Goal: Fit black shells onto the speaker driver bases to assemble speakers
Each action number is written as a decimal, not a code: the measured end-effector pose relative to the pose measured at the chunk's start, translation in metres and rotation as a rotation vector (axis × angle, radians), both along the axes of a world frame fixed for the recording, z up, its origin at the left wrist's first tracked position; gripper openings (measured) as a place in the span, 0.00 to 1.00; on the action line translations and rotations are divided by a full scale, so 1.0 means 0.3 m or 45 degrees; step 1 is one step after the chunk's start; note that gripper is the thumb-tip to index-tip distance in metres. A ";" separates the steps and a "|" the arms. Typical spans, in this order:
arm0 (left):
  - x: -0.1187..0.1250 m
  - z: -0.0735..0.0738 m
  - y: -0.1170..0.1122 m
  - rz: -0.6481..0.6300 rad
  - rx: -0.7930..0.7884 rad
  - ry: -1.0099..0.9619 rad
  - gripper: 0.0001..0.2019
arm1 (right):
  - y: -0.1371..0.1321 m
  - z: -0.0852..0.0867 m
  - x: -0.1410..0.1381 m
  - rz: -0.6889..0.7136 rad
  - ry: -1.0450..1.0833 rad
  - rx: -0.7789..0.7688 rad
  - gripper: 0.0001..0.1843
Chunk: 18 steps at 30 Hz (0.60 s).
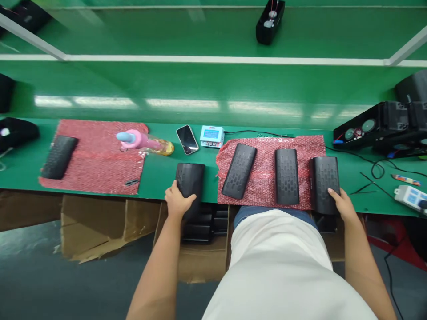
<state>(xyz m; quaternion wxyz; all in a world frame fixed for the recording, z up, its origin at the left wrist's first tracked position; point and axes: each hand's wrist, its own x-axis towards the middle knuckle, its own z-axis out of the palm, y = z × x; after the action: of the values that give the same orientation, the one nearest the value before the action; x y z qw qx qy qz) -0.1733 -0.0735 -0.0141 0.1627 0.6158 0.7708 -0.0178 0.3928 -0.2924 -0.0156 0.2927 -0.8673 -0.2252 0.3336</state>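
My left hand is closed round a plain-sided black speaker case, which overhangs the table's front edge above a cardboard box. At the right, my right hand grips another black speaker case with a textured face, its thumb on top and its fingers hidden behind the side. This case lies at the right edge of a red bubble-wrap sheet. Two more textured cases rest on that sheet, a tilted one and a straight one.
A phone, a small white meter with a cable and a bottle stand at the back. Another black case lies on the left bubble wrap. Open speaker housings, tweezers and a power strip are at right.
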 end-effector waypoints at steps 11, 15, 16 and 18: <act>0.025 -0.006 -0.008 -0.014 0.046 0.038 0.49 | -0.009 0.041 -0.100 0.138 -0.117 0.013 0.47; 0.031 -0.007 -0.013 0.014 0.059 0.008 0.49 | -0.039 0.031 -0.037 0.044 -0.120 0.001 0.41; 0.030 -0.008 -0.014 0.022 0.060 0.003 0.50 | -0.042 0.040 -0.018 0.052 -0.133 -0.021 0.39; 0.028 -0.009 -0.014 0.030 0.057 -0.003 0.50 | -0.035 0.080 0.000 0.074 -0.196 -0.066 0.39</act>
<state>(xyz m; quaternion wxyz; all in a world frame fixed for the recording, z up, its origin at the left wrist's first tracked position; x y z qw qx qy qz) -0.1649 -0.0778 -0.0169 0.1499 0.6101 0.7780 0.0022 0.3927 -0.3029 0.0083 0.2421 -0.8909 -0.2632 0.2801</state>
